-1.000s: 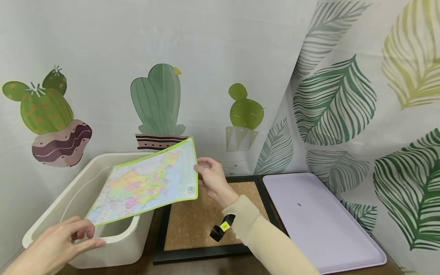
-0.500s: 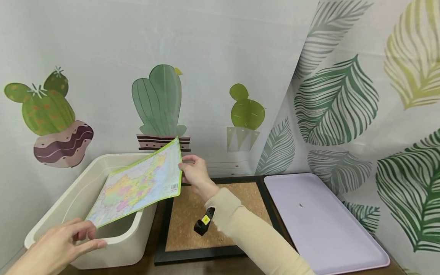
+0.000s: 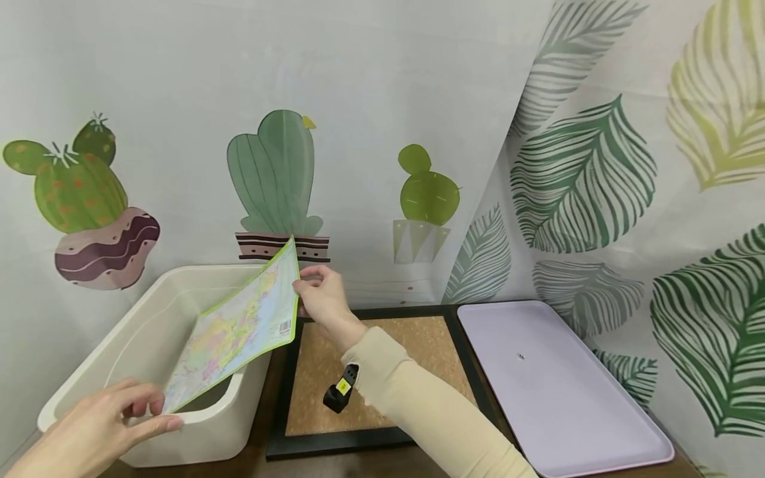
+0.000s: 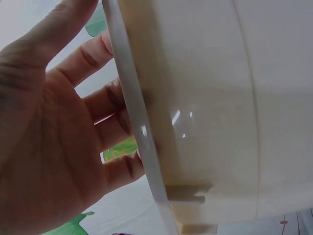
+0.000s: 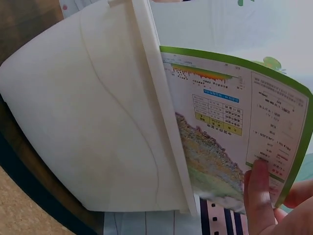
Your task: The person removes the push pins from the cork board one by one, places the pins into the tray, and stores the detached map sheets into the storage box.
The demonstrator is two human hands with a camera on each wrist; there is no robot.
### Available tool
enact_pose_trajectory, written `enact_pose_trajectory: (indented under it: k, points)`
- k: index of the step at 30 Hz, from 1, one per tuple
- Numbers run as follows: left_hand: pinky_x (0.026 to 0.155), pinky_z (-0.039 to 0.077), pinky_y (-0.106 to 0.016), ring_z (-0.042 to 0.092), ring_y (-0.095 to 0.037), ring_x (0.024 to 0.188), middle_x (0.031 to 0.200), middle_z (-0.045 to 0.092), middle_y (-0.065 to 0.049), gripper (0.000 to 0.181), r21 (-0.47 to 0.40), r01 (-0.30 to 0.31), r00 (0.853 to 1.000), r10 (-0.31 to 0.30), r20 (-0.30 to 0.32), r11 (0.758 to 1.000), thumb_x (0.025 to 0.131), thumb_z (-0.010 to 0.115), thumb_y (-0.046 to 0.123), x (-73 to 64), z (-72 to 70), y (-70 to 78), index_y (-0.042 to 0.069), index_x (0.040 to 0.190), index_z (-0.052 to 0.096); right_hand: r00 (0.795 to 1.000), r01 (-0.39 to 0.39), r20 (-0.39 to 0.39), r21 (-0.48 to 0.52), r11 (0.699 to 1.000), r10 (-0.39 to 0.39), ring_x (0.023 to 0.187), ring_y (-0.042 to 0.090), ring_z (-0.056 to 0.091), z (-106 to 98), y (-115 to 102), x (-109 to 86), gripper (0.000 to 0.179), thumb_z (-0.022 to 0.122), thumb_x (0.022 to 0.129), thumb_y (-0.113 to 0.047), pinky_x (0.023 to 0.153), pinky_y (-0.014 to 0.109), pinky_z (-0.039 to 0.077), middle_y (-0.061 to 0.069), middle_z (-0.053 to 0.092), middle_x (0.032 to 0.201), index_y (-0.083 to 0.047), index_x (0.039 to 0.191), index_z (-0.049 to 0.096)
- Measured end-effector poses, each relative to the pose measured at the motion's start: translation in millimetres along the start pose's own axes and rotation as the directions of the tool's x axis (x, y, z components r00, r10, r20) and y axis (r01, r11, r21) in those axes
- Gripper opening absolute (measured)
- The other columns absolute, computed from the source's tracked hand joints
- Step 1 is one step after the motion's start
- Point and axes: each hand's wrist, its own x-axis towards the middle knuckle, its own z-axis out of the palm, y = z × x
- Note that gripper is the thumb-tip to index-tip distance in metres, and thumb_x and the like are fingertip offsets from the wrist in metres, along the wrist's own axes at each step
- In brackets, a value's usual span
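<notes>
A thin map sheet (image 3: 239,332) with a green border slants into the white plastic bin (image 3: 215,441) at the left. My right hand (image 3: 329,302) pinches the sheet by its right edge, and that edge stands above the bin's right side. Relief drawing and small tables cover the sheet's other face, seen in the right wrist view on the map (image 5: 220,132). My left hand (image 3: 95,425) holds the bin's front left rim, its fingertips against the lip in the left wrist view. The sheet's lower left corner reaches close beside these fingers. Its far lower part is inside the bin.
Right of the bin, a cork board (image 3: 382,411) with a black frame lies on the dark wooden table (image 3: 358,461). A lilac tray (image 3: 556,398) sits farther right, with a tiny shiny object (image 3: 522,356) on it. Printed cloth (image 3: 358,99) hangs behind.
My right hand has moved left with the map, so the sheet now slopes more steeply and sits lower in the bin. The left hand has stayed at the rim.
</notes>
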Motion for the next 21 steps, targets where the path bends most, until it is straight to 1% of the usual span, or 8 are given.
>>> enact_pose_trajectory:
  k: [5, 8, 11, 14, 17, 21]
  points:
    - [0.053, 0.028, -0.023, 0.036, 0.003, 0.061, 0.072, 0.038, 0.020, 0.038, -0.010, -0.006, 1.000, 0.006, -0.022, 1.000, 0.073, 0.084, 0.041, 1.7, -0.8, 3.7, 0.038, 0.072, 0.047, 1.000, 0.009, -0.003, -0.015, 1.000, -0.009, 0.058, 0.016, 0.060, 6, 1, -3.0, 0.011, 0.063, 0.094, -0.004, 0.046, 0.023, 0.046, 0.007, 0.063, 0.082, -0.008, 0.104, 0.062]
    - [0.053, 0.028, -0.023, 0.036, 0.003, 0.061, 0.072, 0.038, 0.020, 0.037, -0.012, -0.007, 1.000, 0.006, -0.017, 1.000, 0.073, 0.084, 0.041, 1.9, -0.9, 4.4, 0.038, 0.072, 0.047, 1.000, 0.006, -0.002, -0.015, 1.000, -0.006, 0.059, 0.015, 0.060, 11, 4, -5.3, 0.010, 0.063, 0.094, -0.004, 0.046, 0.023, 0.047, 0.007, 0.062, 0.082, -0.008, 0.103, 0.062]
    - [0.053, 0.028, -0.023, 0.036, 0.003, 0.061, 0.072, 0.037, 0.020, 0.037, 0.003, -0.013, 1.000, 0.013, -0.006, 1.000, 0.074, 0.083, 0.041, 1.8, -1.6, 3.2, 0.038, 0.073, 0.047, 1.000, 0.000, 0.004, -0.007, 1.000, 0.000, 0.062, 0.015, 0.061, 17, 8, -8.9, 0.010, 0.064, 0.094, -0.004, 0.050, 0.027, 0.051, 0.007, 0.061, 0.083, -0.008, 0.103, 0.061]
    - [0.053, 0.027, -0.023, 0.034, 0.004, 0.060, 0.072, 0.036, 0.020, 0.038, 0.020, -0.034, 0.999, 0.034, -0.013, 0.999, 0.074, 0.083, 0.041, 1.6, -1.9, 1.3, 0.038, 0.073, 0.046, 1.000, -0.011, -0.002, 0.013, 1.000, 0.011, 0.065, 0.016, 0.063, 24, 11, -13.2, 0.010, 0.065, 0.093, -0.004, 0.056, 0.032, 0.055, 0.007, 0.060, 0.085, -0.009, 0.101, 0.062]
    - [0.053, 0.027, -0.023, 0.033, 0.004, 0.059, 0.071, 0.035, 0.021, 0.039, 0.026, -0.051, 0.998, 0.052, -0.032, 0.998, 0.074, 0.084, 0.040, 0.9, -1.4, 0.5, 0.038, 0.072, 0.045, 1.000, -0.024, -0.016, 0.024, 0.999, 0.024, 0.065, 0.017, 0.063, 30, 14, -16.1, 0.010, 0.066, 0.093, -0.005, 0.057, 0.034, 0.056, 0.006, 0.060, 0.086, -0.009, 0.101, 0.062]
    - [0.052, 0.027, -0.023, 0.033, 0.004, 0.058, 0.071, 0.035, 0.021, 0.038, 0.022, -0.041, 0.999, 0.042, -0.031, 0.999, 0.073, 0.084, 0.040, 0.6, -0.2, 0.2, 0.038, 0.073, 0.047, 0.999, -0.040, -0.027, 0.014, 0.999, 0.041, 0.059, 0.015, 0.059, 35, 19, -16.5, 0.011, 0.067, 0.092, -0.006, 0.051, 0.027, 0.051, 0.005, 0.060, 0.084, -0.008, 0.103, 0.063]
